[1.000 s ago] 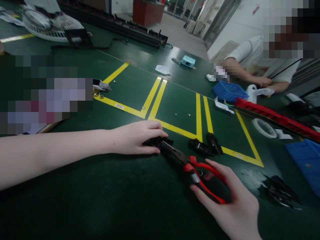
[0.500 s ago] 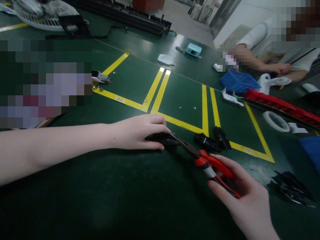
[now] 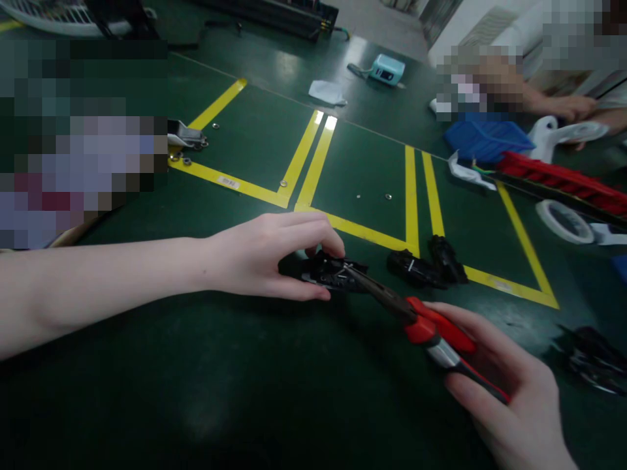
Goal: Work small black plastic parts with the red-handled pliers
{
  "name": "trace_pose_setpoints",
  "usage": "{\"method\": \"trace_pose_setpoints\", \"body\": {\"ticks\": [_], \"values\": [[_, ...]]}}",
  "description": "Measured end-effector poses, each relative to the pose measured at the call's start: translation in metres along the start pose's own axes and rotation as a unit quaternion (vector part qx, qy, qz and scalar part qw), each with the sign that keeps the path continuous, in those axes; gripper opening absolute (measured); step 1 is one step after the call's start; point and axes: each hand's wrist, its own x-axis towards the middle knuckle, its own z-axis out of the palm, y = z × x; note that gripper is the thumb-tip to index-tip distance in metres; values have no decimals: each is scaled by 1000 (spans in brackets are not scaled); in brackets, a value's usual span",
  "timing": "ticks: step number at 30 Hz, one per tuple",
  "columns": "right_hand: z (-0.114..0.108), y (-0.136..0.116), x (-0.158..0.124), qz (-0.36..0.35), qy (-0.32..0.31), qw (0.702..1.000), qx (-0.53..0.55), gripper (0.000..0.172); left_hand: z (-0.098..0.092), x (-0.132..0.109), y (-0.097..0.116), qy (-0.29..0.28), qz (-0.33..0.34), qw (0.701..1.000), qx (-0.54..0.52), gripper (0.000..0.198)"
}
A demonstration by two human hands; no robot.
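My left hand [image 3: 274, 258] grips a small black plastic part [image 3: 333, 271] between thumb and fingers, low over the green table. In my right hand [image 3: 519, 385] are long-nose pliers [image 3: 416, 320] with red and black handles. The tips of the pliers reach the top of the black part, where a small shiny metal piece shows; whether the jaws pinch it I cannot tell. Just right of the part lie two similar black parts [image 3: 416, 269] [image 3: 447, 259], close together on the table.
Yellow tape [image 3: 362, 233] marks boxes on the green table [image 3: 147, 391]. Several small metal rings lie about. Further off are a light-blue device [image 3: 388, 69], a blue tray [image 3: 484, 138], a red brush-like strip [image 3: 563, 179] and a white ring [image 3: 564, 220]. Another person's hands [image 3: 571, 108] are at far right.
My left fingers have opened a little, showing more of the black part. The pliers and my right hand have moved slightly right and down in view, and the view itself has shifted.
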Motion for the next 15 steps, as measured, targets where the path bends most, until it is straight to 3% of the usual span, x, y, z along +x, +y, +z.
{"method": "trace_pose_setpoints", "body": {"ticks": [6, 15], "values": [[0, -2, -3, -35, 1, 999, 25, 52, 1, -1, 4, 36, 39, 998, -32, 31], [-3, 2, -8, -72, -4, 997, -24, 49, 0, -1, 7, 74, 93, 993, 6, 30]]}}
